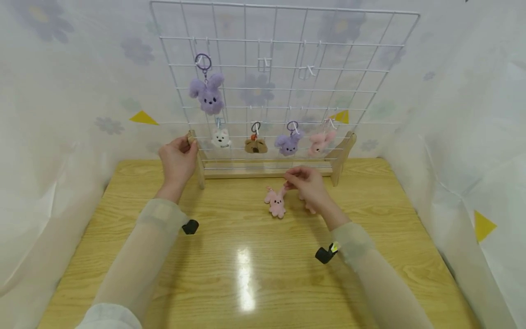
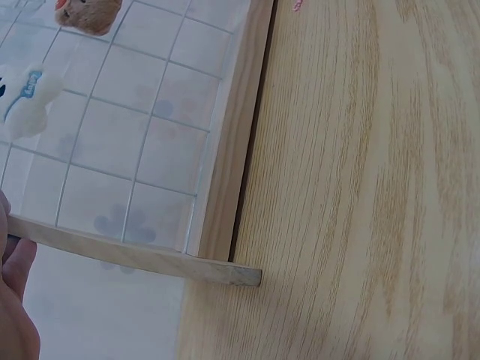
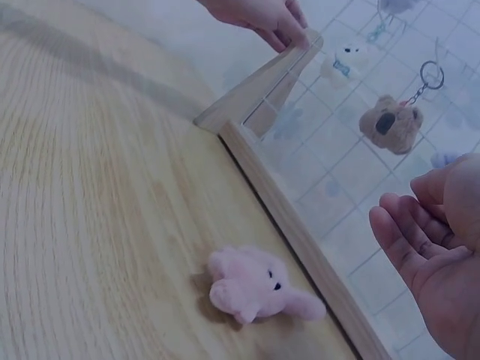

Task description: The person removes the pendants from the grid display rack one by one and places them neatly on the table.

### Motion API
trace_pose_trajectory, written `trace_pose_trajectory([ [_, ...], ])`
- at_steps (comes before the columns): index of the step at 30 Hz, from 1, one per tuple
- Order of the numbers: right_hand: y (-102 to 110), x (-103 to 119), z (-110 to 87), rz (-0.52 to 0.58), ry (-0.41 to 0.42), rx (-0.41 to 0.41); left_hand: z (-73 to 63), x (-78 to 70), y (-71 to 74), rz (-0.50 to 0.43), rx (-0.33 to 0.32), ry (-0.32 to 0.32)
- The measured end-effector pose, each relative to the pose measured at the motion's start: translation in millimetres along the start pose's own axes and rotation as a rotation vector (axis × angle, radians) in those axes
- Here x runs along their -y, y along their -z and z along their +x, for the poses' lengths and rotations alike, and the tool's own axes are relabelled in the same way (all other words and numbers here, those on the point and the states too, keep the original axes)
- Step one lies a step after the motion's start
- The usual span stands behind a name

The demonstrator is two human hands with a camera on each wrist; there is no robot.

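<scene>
My left hand [image 1: 178, 160] pinches the top of the wooden side post [image 2: 135, 257] at the left end of a wire-grid display rack. Just in front of the rack, my right hand [image 1: 308, 185] hovers over the table, its fingers loosely bent; the right wrist view shows nothing between them. A pink bunny plush [image 1: 277, 204] lies on the table left of that hand, one ear reaching toward the fingertips. Another pink plush [image 1: 308, 208] is partly hidden beneath the hand. On the grid's lower row hang a white dog plush [image 1: 222, 138], a brown animal plush [image 3: 391, 126], a small purple bunny [image 1: 289, 144] and a pink bunny [image 1: 322, 142].
A larger purple bunny keychain [image 1: 211, 98] hangs at the grid's upper left. Two bare white hooks [image 1: 307, 71] share its row. The rack's right wooden post [image 1: 341, 160] stands beyond my right hand. White flower-print sheeting [image 1: 61, 114] surrounds the wooden table [image 1: 213, 265].
</scene>
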State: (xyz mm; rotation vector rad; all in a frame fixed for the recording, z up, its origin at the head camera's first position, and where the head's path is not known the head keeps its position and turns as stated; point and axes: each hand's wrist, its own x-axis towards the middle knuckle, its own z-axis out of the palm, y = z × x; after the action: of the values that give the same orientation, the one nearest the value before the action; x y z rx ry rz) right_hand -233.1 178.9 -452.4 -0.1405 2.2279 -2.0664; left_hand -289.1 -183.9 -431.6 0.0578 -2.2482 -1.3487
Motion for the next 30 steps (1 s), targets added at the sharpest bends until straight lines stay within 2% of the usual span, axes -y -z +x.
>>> trace_pose_trajectory([
  [13, -6, 36, -7.0, 0.007, 0.081, 0.061, -0.7, -1.8, 0.6, -0.016, 0.009, 0.013],
  [19, -11, 55, -5.2, -0.038, 0.146, 0.093, -0.2, 0.5, 0.8, -0.006, 0.002, 0.008],
  [30, -20, 87, 3.5, -0.018, 0.178, 0.137, -0.2, -1.0, 1.1, -0.019, 0.012, 0.013],
])
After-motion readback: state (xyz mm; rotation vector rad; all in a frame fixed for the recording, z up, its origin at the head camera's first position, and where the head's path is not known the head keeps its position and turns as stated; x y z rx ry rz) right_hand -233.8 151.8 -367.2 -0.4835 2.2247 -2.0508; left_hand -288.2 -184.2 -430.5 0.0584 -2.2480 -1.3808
